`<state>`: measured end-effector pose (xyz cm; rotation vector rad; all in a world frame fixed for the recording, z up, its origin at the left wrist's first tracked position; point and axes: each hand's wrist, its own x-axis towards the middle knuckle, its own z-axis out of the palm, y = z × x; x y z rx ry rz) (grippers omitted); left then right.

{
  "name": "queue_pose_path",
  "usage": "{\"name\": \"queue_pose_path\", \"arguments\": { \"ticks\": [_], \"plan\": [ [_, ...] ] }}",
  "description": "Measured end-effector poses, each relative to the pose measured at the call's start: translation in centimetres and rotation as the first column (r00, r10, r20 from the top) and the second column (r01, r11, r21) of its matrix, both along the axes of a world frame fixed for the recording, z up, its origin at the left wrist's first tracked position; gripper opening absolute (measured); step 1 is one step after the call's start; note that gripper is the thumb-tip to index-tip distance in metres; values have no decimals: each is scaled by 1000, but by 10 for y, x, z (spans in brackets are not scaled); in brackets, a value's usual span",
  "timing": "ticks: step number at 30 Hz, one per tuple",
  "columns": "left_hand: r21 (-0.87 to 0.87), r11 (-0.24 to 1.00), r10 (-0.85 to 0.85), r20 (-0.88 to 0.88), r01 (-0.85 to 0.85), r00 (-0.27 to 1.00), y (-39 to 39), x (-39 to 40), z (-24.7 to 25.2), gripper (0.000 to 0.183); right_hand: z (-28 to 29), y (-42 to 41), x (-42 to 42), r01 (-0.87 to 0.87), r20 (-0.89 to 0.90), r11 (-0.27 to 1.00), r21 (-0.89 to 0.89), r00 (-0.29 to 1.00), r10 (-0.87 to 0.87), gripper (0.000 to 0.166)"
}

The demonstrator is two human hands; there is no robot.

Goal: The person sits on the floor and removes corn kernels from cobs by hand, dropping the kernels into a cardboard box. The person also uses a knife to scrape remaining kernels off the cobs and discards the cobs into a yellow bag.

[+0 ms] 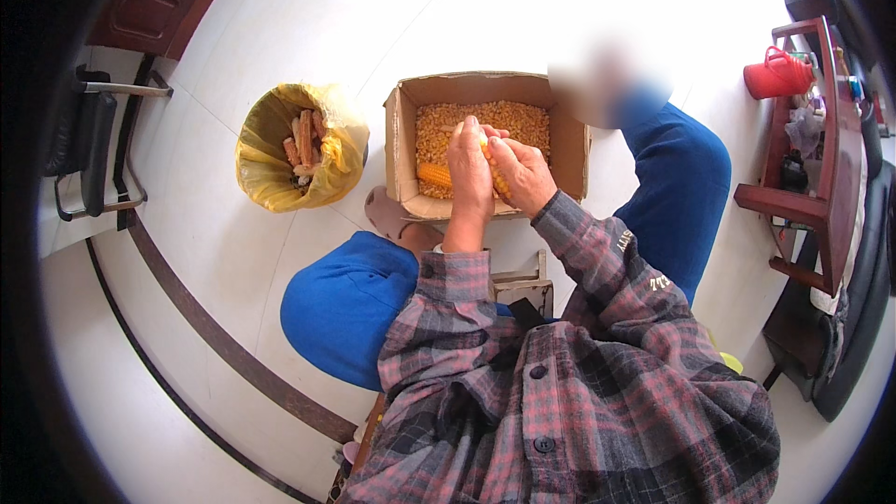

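Both of my hands are over a cardboard box with a thick layer of loose corn kernels inside. My left hand and my right hand meet around a yellow corn cob, and each grips it. Most of that cob is hidden by my fingers and thumbs. Another ear of corn, its kernels still on, lies on the loose kernels just left of my left hand.
Left of the box stands a bin lined with a yellow plastic bag, holding several stripped cobs. My knees flank the box. A red thermos stands by a dark wooden table at right. A metal-framed chair is at far left.
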<state>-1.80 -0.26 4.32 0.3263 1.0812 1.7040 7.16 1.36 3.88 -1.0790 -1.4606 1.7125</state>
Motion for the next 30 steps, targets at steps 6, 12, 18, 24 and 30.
{"name": "queue_pose_path", "arguments": {
  "ticks": [6, 12, 18, 24, 30],
  "plan": [
    [30, 999, -41, 75, 39, 996, -2, 2, 3, 37, -2, 0, 1, 69, -186, 915, -397, 971, -153, 36],
    [-79, 996, -48, -14, 47, 999, -5, -2, 5, 43, 9, 3, 3, 47, -26, 996, -72, 998, -49, 38],
    [55, 998, -56, 269, 43, 961, -3, -4, 4, 49, 8, 3, 5, 14, -127, 941, -338, 990, -60, 35],
    [-31, 999, 19, 85, -17, 996, -2, -1, 0, 50, 19, 2, -3, -66, 269, 983, 174, 963, 17, 32],
    [-72, 992, 97, -109, -105, 989, -5, 1, -2, 48, 26, -7, -11, -12, 318, 916, 402, 940, -127, 27]
  ]
}}
